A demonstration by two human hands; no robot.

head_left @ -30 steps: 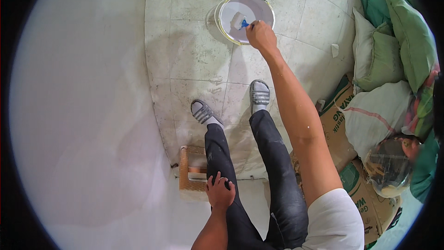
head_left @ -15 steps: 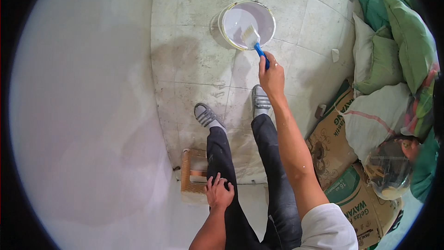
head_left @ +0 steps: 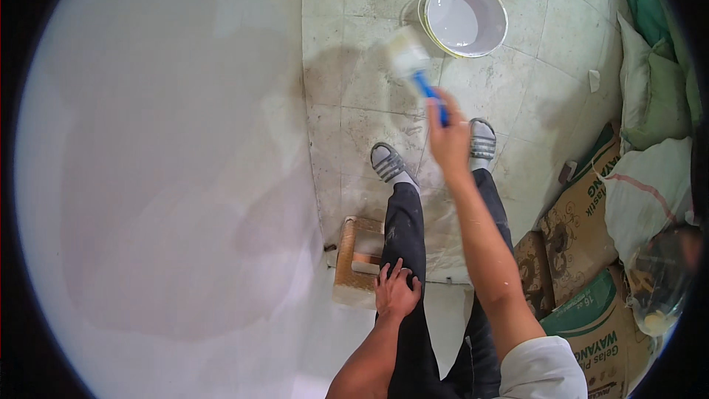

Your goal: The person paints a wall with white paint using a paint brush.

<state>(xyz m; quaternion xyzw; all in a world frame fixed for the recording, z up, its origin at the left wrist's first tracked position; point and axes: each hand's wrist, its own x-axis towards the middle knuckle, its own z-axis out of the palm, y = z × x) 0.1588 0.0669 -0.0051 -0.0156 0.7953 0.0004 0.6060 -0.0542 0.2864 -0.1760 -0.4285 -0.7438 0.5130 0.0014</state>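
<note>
My right hand grips the blue handle of a wide paintbrush, whose pale bristles are smeared by motion. The brush is held above the tiled floor, just left of a white bucket with white paint inside. Fingers spread, my left hand rests on my left thigh and holds nothing. Beside that leg is a woven-patterned brown stool, partly hidden by my leg.
A pale wall fills the left side, with darker patches on it. Along the right lie cardboard boxes, a white sack, green sacks and a clear bag of items. A small white scrap is on the tiles.
The brush has come out from over the bucket, moving left toward the wall with my right hand. My view has shifted left. My left hand stays on my thigh.
</note>
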